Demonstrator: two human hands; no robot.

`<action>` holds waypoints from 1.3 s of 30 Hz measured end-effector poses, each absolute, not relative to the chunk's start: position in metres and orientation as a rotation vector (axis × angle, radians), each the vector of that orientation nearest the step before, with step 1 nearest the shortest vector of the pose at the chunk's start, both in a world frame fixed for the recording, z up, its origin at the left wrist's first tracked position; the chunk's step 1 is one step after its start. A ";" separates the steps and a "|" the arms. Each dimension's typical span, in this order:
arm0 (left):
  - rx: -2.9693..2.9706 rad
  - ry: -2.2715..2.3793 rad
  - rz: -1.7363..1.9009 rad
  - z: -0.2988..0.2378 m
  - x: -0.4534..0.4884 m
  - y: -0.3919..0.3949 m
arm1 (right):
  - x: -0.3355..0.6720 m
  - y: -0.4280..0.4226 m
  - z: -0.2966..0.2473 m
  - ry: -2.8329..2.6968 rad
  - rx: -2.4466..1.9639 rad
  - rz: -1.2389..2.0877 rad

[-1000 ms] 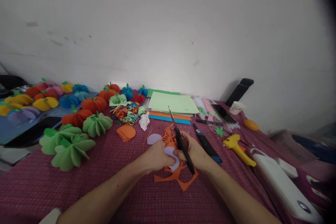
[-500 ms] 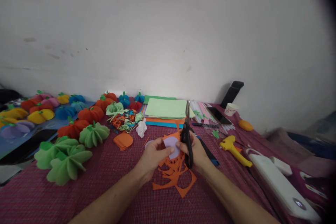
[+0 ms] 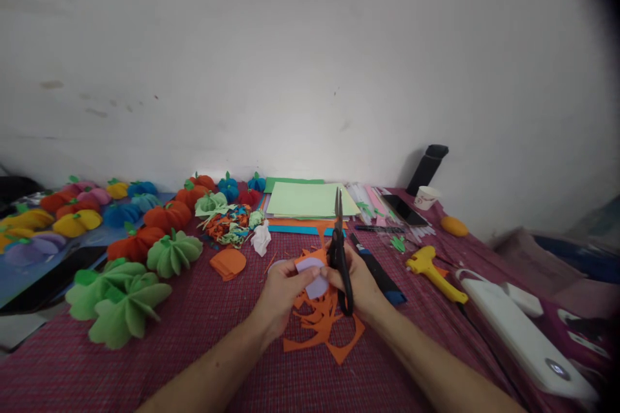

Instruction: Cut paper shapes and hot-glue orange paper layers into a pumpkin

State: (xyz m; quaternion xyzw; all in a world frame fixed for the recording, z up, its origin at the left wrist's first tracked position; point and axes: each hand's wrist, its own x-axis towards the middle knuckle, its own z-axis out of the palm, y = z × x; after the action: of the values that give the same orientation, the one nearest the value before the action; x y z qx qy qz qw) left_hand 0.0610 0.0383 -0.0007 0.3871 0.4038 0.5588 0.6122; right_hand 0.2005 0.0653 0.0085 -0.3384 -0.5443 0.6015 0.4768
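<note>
My left hand (image 3: 279, 293) pinches a pale purple paper circle (image 3: 314, 277) just above the table. My right hand (image 3: 361, 284) grips black scissors (image 3: 340, 251) with the blades pointing up and closed, and its fingers also touch the right side of the circle. Under both hands lies a heap of orange paper offcuts (image 3: 325, 326) on the red checked cloth (image 3: 203, 342). Another pale purple circle (image 3: 275, 266) lies partly hidden behind my left hand.
Paper pumpkins in green (image 3: 121, 300), orange (image 3: 165, 216), yellow and blue fill the left. A stack of coloured sheets (image 3: 310, 201) lies at the back. To the right are a yellow glue gun (image 3: 433, 268), a phone (image 3: 405, 210), a paper cup (image 3: 426, 197) and a white device (image 3: 526, 339).
The scissors swung from leaning left to nearly upright. Both hands lifted the purple circle slightly and brought it closer together between them.
</note>
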 end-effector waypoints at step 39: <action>0.593 0.770 1.677 0.018 0.012 0.062 | 0.245 0.064 0.033 -2.033 -0.801 1.963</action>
State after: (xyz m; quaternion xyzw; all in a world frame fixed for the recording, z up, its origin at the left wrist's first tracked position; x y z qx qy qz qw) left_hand 0.0118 0.0616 0.0183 0.2520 0.3276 0.7134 0.5659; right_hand 0.2454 0.0642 0.0333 -0.2713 -0.6885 0.6649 0.1018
